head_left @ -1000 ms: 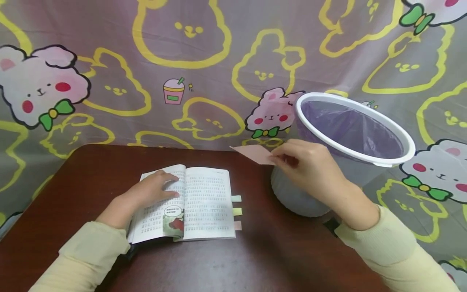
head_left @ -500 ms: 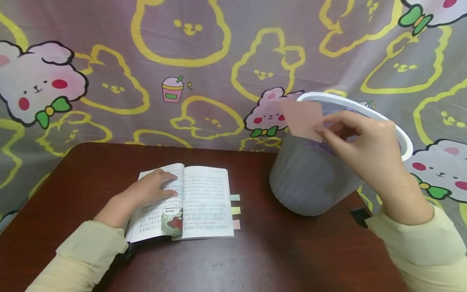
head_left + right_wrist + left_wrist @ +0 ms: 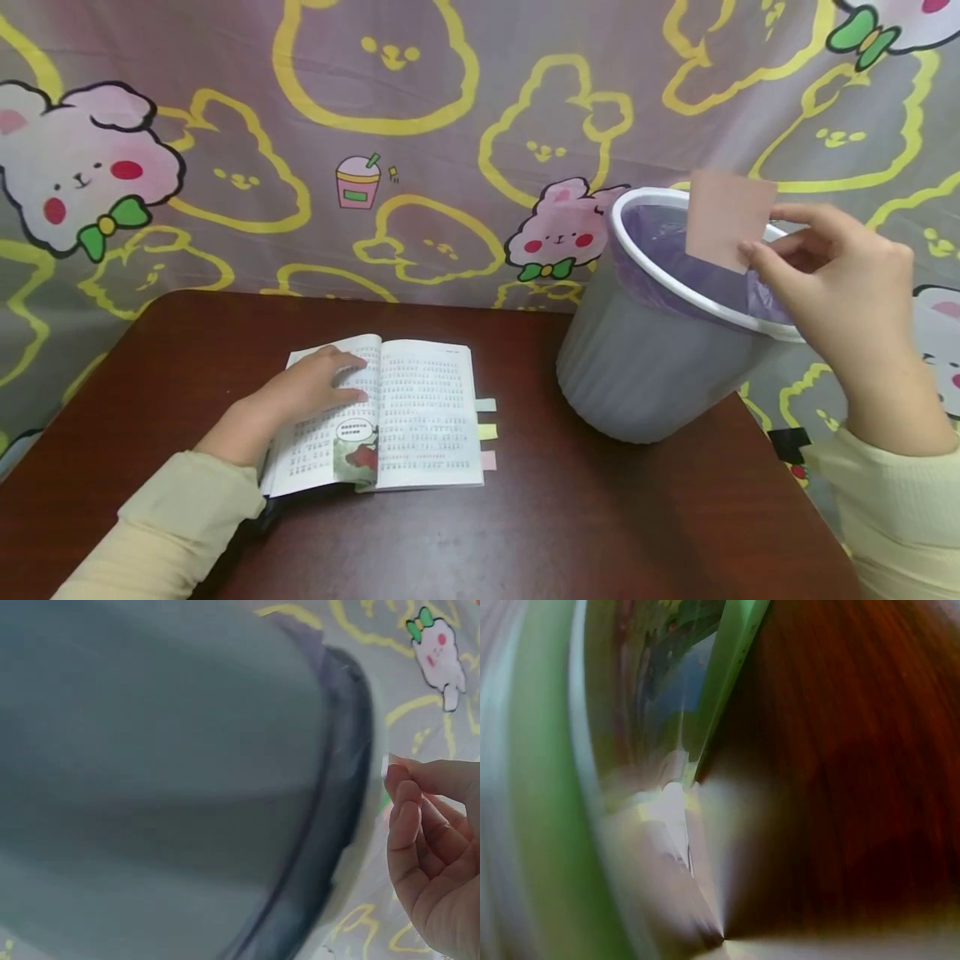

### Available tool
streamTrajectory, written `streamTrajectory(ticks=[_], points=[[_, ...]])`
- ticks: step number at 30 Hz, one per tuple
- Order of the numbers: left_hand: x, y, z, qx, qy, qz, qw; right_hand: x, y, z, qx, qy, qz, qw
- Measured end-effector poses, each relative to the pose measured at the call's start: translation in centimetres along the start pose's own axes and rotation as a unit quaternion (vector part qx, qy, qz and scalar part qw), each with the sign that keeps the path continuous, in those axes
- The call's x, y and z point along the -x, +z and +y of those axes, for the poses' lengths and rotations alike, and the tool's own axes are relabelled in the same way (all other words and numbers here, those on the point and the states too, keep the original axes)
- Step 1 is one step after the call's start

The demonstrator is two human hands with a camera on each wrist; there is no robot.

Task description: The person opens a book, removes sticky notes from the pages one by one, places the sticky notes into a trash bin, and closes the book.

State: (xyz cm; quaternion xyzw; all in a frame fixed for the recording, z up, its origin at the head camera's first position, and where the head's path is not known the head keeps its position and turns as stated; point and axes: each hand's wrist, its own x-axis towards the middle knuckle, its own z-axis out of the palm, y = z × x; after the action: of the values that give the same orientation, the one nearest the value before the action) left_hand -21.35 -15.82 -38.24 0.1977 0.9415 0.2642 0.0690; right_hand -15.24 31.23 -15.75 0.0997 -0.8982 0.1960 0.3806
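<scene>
Your left hand (image 3: 311, 387) lies on the left page of the open book (image 3: 427, 417), fingers relaxed, gripping nothing. Left wrist view too blurred to add detail. Book's on the brown counter (image 3: 450, 542). Right of those fingers, off the right page edge: green tab (image 3: 486, 405), yellow tab (image 3: 487, 432), pink tab (image 3: 489, 460). Your right hand (image 3: 847, 283) has a pink paper square (image 3: 727, 218) pinched by its edge; sheet extends left of the fingertips. Gray bin (image 3: 645, 358) is left of and below those fingers, white rim (image 3: 652, 196), purple liner (image 3: 652, 229) inside. Can't tell how high the square sits over the bin mouth. Beyond both sets of fingers: cartoon-print curtain (image 3: 420, 67).
</scene>
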Motion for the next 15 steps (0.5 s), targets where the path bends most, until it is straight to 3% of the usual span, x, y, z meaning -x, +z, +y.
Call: streamTrajectory(ticks=[5, 9, 15], points=[[-0.1, 0.0, 0.1, 0.001, 0.001, 0.0, 1.0, 0.3, -0.2, 1.2, 0.052, 0.04, -0.039, 0.9971], [0.0, 0.1, 0.2, -0.006, -0.001, -0.005, 1.0, 0.2, 0.0, 1.7, 0.086, 0.074, -0.107, 0.9877], [0.2, 0.0, 0.2, -0.013, -0.002, -0.002, 0.9999, -0.1, 0.5, 2.1, 0.106, 0.07, -0.169, 0.9775]])
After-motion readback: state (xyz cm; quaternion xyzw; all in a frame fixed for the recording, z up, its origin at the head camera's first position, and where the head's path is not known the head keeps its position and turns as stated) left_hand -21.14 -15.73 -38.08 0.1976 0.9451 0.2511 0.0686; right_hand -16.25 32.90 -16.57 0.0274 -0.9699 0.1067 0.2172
